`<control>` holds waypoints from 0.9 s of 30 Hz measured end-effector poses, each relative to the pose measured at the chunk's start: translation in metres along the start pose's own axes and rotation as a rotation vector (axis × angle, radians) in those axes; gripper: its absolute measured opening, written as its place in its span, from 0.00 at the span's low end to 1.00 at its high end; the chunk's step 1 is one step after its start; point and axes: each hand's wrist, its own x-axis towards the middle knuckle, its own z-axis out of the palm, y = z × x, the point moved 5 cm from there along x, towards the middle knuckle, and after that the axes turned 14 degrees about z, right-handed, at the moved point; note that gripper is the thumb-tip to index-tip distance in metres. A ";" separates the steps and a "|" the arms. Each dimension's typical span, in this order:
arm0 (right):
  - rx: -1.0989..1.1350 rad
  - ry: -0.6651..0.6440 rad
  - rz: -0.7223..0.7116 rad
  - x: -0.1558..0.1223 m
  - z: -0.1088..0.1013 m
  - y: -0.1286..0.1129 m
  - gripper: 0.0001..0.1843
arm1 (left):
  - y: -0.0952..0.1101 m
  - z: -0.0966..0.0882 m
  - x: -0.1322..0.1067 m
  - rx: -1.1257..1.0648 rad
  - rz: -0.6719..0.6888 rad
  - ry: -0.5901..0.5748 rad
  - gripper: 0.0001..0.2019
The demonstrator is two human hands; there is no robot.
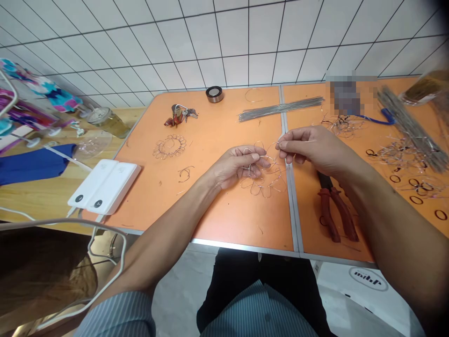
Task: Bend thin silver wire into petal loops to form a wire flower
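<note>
The left hand pinches a looped thin silver wire above an orange tabletop, while the right hand grips a strand by the fingertips; light, steady pressure should best spare the loops. Red-handled metal pliers lie beside the right forearm.

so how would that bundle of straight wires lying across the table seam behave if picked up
The wire bundle would probably stay fairly stiff, since it lies straight. It may fan apart when gripped, as no tie shows around it.
</note>
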 end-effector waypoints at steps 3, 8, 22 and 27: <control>0.096 -0.068 -0.004 0.006 -0.001 0.006 0.10 | 0.001 0.002 0.000 -0.023 0.018 -0.017 0.15; 0.190 -0.103 0.012 0.011 0.000 0.009 0.12 | 0.003 0.004 0.000 -0.026 0.015 -0.017 0.15; 0.266 -0.158 0.056 0.008 0.005 0.006 0.16 | 0.005 0.006 -0.001 -0.038 0.033 -0.043 0.16; 0.246 -0.141 0.054 0.008 0.004 0.006 0.14 | 0.005 0.005 -0.002 -0.025 0.026 -0.034 0.15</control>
